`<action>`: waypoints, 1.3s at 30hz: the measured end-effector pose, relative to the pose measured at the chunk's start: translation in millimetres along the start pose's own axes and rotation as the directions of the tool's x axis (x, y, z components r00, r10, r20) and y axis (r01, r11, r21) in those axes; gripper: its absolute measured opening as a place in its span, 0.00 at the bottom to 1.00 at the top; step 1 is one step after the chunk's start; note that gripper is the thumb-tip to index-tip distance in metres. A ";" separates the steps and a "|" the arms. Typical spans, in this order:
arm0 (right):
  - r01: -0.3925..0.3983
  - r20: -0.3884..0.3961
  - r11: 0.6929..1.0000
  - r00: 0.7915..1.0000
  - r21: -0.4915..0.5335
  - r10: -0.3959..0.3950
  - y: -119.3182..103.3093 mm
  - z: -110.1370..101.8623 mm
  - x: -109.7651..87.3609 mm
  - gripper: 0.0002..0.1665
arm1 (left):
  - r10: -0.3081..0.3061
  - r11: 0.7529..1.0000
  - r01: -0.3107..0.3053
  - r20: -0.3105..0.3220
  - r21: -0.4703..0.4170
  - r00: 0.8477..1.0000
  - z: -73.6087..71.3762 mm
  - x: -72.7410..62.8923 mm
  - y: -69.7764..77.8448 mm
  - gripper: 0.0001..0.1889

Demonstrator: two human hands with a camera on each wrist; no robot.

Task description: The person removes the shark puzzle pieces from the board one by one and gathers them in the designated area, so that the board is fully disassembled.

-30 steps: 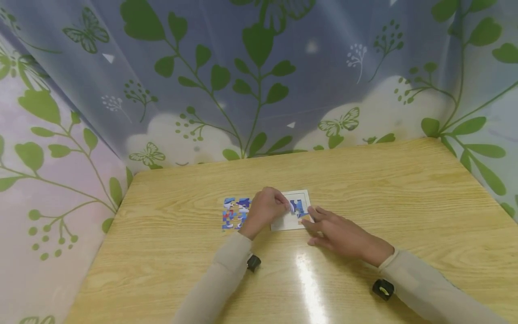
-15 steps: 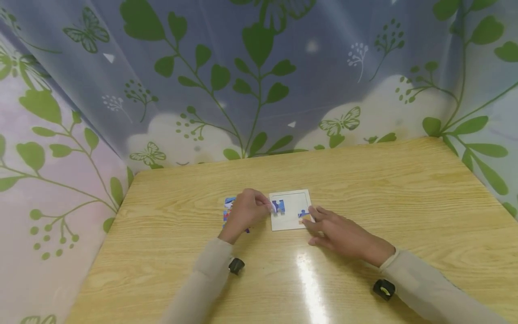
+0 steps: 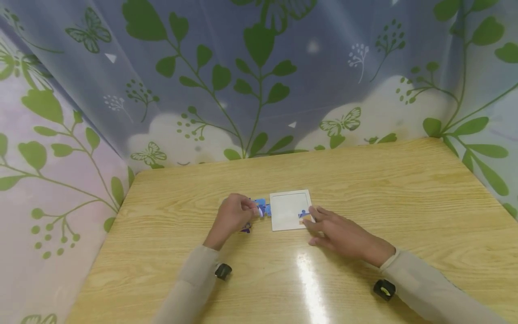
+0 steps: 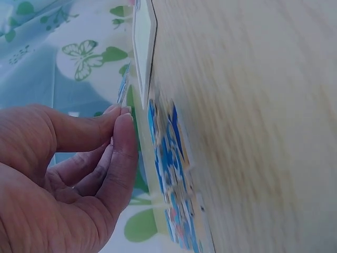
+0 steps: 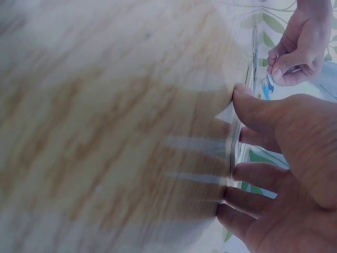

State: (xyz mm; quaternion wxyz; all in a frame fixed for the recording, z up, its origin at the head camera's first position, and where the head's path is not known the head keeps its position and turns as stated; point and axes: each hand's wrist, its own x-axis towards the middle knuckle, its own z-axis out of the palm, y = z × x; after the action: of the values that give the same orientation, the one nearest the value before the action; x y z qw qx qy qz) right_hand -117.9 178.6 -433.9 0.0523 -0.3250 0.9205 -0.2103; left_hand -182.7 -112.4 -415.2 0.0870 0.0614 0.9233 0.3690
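Note:
My left hand (image 3: 232, 216) pinches a blue-and-white jigsaw piece (image 4: 124, 87) between thumb and index finger, raised over the loose jigsaw pieces (image 4: 176, 163) on the table. To its right lies a white puzzle tray (image 3: 288, 204) with a raised border. One blue-and-orange corner piece (image 3: 304, 218) sits in the tray's lower right. My right hand (image 3: 341, 234) rests at that same corner, its fingertips against the tray's edge and the tabletop, fingers fairly straight. In the head view the left hand covers most of the loose pieces.
The wooden table (image 3: 194, 279) runs back to a patterned curtain (image 3: 259, 81) with leaves and butterflies. A black device is worn below each wrist, the left one (image 3: 223, 271) hanging close over the tabletop.
The left hand has carried its piece leftward, from above the tray to above the loose pieces. The right hand and the tray have stayed put.

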 end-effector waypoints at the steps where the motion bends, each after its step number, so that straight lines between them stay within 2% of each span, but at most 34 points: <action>1: 0.001 0.000 1.000 1.000 -0.003 -0.001 -0.1 0.0 0.0 0.31 | 0.003 1.000 -0.003 -0.003 0.006 1.000 -1.0 -1.0 -1.0 0.03; 5: 0.006 -0.001 1.000 1.000 -0.003 -0.006 -0.8 -1.0 -0.2 0.31 | 0.010 1.000 -0.010 -0.003 0.025 1.000 -4.0 -4.4 -4.5 0.02; 13: 0.010 -0.003 1.000 1.000 -0.005 -0.010 -0.8 -1.5 -0.3 0.30 | -0.022 0.999 0.022 0.019 0.042 1.000 -6.0 -9.1 -5.2 0.03; 26: 0.014 -0.004 1.000 1.000 -0.005 -0.014 0.2 -0.5 -0.2 0.31 | 0.059 0.994 -0.058 -0.005 0.097 0.998 -0.3 -6.2 -8.0 0.03; 33: 0.019 -0.007 1.000 1.000 0.005 -0.019 -1.4 -1.3 -0.5 0.30 | 0.057 0.986 -0.053 -0.017 0.161 0.998 1.0 -5.9 -6.1 0.03; 39: -0.006 -0.004 1.000 1.000 0.011 0.006 -0.3 -0.1 -1.7 0.31 | 0.096 0.978 -0.086 -0.045 0.191 0.994 0.1 -5.3 -6.1 0.04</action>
State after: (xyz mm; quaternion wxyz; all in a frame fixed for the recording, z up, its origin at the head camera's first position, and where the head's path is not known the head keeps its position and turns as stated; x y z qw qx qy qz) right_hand -116.4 179.5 -433.8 0.0525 -0.3216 0.9205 -0.2157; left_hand -177.8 -117.6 -418.9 0.0387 0.1018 0.9524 0.2848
